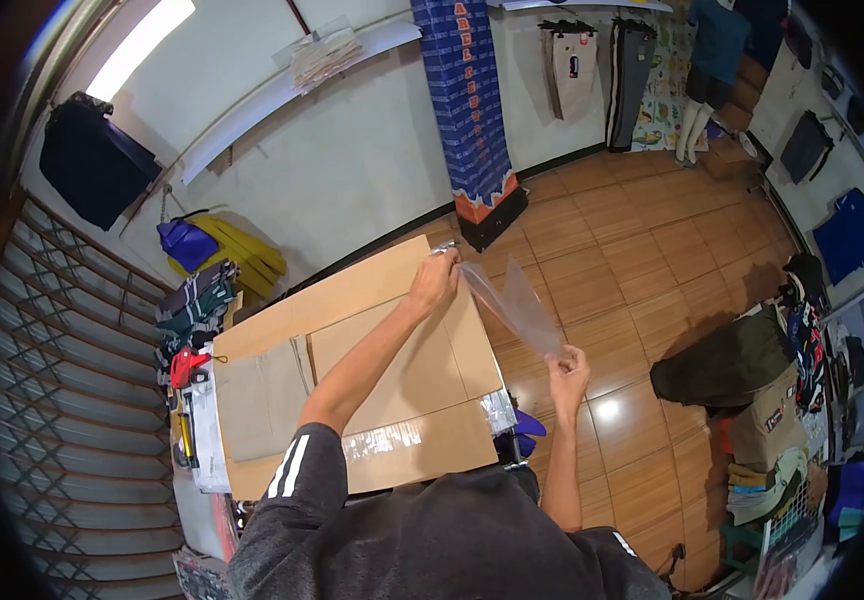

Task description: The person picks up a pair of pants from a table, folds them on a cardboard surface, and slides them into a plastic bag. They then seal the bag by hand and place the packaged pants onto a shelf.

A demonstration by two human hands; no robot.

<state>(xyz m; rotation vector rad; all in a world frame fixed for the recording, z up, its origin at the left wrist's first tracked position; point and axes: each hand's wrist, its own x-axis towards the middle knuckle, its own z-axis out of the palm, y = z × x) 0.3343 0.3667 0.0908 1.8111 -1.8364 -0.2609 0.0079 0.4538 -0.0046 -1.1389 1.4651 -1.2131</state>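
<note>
A transparent plastic sheet (519, 303) stretches between my two hands, past the far right corner of the cardboard-topped table. My left hand (435, 280) is closed on its upper end, just over the cardboard (377, 290). A small shiny metal piece (444, 246) shows right at my left fingertips. My right hand (569, 375) pinches the sheet's lower end, out over the floor beside the table. On the table's left part lies a flat, folded greyish-beige item (264, 400).
Left of the table are a red tool (188, 366) and a stack of folded clothes (197, 300). A blue pillar (467, 110) rises beyond the far corner. Clothes, including a dark green garment (727, 365), stand at the right across the tiled floor (622, 300). A folding gate (82, 400) spans the left.
</note>
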